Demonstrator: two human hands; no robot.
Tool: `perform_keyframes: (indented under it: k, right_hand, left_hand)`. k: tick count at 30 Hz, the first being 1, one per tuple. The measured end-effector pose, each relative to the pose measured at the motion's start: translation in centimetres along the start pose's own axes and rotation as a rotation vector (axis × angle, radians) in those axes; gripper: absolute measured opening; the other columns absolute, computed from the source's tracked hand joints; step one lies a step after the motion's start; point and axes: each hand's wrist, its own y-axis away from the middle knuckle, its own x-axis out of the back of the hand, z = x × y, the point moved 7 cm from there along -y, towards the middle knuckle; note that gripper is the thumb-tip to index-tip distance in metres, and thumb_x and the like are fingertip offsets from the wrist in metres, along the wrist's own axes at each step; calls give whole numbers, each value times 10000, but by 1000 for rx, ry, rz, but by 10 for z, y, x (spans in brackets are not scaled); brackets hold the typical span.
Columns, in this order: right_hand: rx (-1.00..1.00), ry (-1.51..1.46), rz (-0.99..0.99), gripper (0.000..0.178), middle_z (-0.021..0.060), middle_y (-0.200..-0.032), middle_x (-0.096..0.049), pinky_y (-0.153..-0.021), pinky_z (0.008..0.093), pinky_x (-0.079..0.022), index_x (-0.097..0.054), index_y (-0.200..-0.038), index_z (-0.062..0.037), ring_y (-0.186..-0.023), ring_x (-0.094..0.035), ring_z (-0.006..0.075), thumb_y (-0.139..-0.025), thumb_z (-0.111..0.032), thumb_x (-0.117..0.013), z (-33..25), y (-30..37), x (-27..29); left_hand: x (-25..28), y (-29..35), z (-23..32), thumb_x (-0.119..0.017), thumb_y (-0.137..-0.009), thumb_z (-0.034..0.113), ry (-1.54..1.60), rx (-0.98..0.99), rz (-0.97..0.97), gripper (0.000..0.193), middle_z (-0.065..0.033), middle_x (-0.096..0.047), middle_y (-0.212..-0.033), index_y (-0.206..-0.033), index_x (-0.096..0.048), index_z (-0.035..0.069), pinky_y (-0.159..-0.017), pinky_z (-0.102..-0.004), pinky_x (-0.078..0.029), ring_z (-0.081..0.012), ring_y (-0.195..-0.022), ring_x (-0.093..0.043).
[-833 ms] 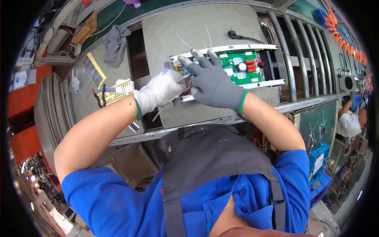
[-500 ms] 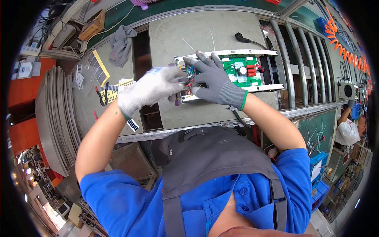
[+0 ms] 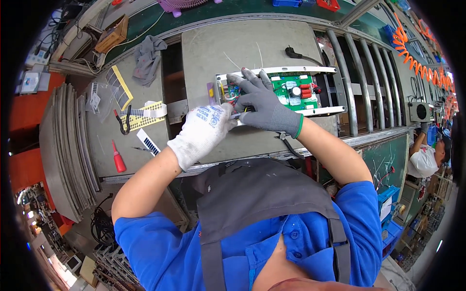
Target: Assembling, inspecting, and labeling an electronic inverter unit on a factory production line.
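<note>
A long electronic unit with a white metal frame point(image 3: 324, 110) lies across the grey work board. Inside it sits a green circuit board point(image 3: 276, 83) with red components point(image 3: 306, 91) and a round capacitor. Over its left end, my right hand point(image 3: 267, 106), in a grey glove, spreads its fingers from the far rail to the bundled wires point(image 3: 233, 90). At the near left corner, my left hand point(image 3: 201, 128), in a white glove, has its fingers closed close to the right thumb. What they pinch is hidden.
Cutting pliers point(image 3: 290, 144) lie at the board's near edge; a black power plug point(image 3: 292, 52) lies beyond the unit. To the left are a red squeeze bottle point(image 3: 118, 160), yellow label sheets point(image 3: 145, 125) and a grey rag point(image 3: 148, 59). Metal rollers point(image 3: 361, 82) stand on the right.
My left hand has moved right and nearer to me, turning its back upward at the unit's near corner. My right hand stays over the wires. The red bottle now shows fully.
</note>
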Motion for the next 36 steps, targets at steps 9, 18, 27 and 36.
perform_keyframes:
  k: [9, 18, 27, 36]
  right_hand:
    - [11, -52, 268, 224, 70, -1089, -625, -982, 473, -387, -683, -965, -168, -1078, -580, 289, -769, -272, -718, -13, 26, 32]
    - [-199, -101, 202, 196, 73, -789, -664, -691, 389, -510, -685, -909, -111, -710, -646, 261, -829, -287, -717, -3, 15, 4]
    - [-423, -652, 87, 170, 52, -839, -660, -724, 278, -518, -679, -957, -35, -766, -615, 115, -856, -168, -710, 10, 27, 10]
    - [-320, -752, 199, 258, 42, -909, -637, -768, 262, -504, -629, -1135, -42, -820, -597, 86, -887, -103, -670, 13, 34, 2]
  left_hand:
    - [-1, -2, -21, -611, -950, 186, 690, 192, 2, 196, -71, -617, -699, -974, -610, -8, -591, -303, -491, -129, -624, -607]
    - [1, -8, -22, -615, -959, 194, 1077, 187, -115, 207, -84, -681, -820, -1064, -626, 16, -530, -247, -438, -80, -584, -547]
    - [-13, -13, -26, -549, -1025, 248, 1343, 133, -276, 287, -69, -724, -932, -1151, -619, 0, -457, -186, -356, -17, -517, -435]
    - [-22, -16, -31, -633, -978, 195, 1279, 240, -127, 135, -28, -656, -724, -981, -615, 62, -407, -194, -243, -3, -463, -384]
